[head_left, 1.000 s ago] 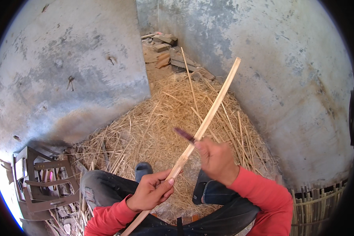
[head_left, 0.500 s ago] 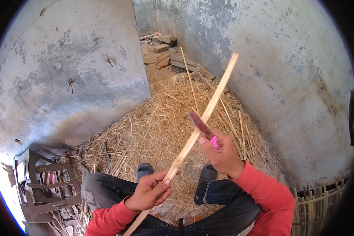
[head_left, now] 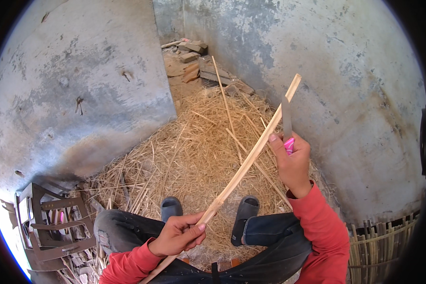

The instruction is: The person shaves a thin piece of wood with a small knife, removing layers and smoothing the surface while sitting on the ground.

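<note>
My left hand grips the lower part of a long pale bamboo strip that slants up to the right, its tip near the grey wall. My right hand holds a knife with a pink handle; its grey blade points upward, lying close beside the upper part of the strip. Both forearms wear red sleeves. My knees in dark jeans and two dark sandals show below the hands.
A heap of straw-like shavings and thin sticks covers the floor ahead. Grey plaster walls stand left and right. Bricks and wood scraps lie at the far end. A rusty metal frame sits lower left, a woven bamboo panel lower right.
My right hand has slid up along the strip and turned the knife, so the blade now points upward near the strip's upper part. The left hand keeps its grip.
</note>
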`<state>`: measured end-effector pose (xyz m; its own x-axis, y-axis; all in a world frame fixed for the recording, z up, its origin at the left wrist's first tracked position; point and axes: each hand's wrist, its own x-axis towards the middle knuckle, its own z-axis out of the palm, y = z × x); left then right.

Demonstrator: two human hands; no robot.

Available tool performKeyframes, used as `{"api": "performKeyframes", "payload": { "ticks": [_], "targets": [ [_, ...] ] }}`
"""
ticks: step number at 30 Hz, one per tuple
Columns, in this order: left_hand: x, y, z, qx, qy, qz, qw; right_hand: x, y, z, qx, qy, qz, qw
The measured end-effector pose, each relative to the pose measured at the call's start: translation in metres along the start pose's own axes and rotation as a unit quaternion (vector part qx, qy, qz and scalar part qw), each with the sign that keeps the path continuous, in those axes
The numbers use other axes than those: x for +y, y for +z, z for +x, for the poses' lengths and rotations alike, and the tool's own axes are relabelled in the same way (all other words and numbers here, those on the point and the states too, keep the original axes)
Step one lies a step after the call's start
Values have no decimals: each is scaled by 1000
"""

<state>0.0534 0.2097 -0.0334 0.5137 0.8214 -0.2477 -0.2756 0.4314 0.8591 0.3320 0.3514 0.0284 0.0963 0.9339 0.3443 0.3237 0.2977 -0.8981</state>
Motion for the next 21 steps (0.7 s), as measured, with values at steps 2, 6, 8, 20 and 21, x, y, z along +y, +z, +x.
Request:
{"api": "performKeyframes", "payload": {
  "ticks": [2, 6, 8, 20, 21],
  "targets": [
    [2, 1, 0, 3, -3, 1, 1000, 4, -5, 2, 2, 20, 33, 999],
    [1, -1, 0, 1, 1, -6, 1000, 6, -19, 4, -21, 88, 187, 978],
    [0, -1, -1, 2, -5, -8, 1000, 6, -18, 4, 0, 49, 134, 990],
    [1, -1, -4, -24, -20, 13, 999, 15, -41, 25, 79, -58, -54, 994],
    [2, -1, -4, -29, -24, 16, 999, 16, -43, 28, 82, -62, -51, 993]
  ]
}}
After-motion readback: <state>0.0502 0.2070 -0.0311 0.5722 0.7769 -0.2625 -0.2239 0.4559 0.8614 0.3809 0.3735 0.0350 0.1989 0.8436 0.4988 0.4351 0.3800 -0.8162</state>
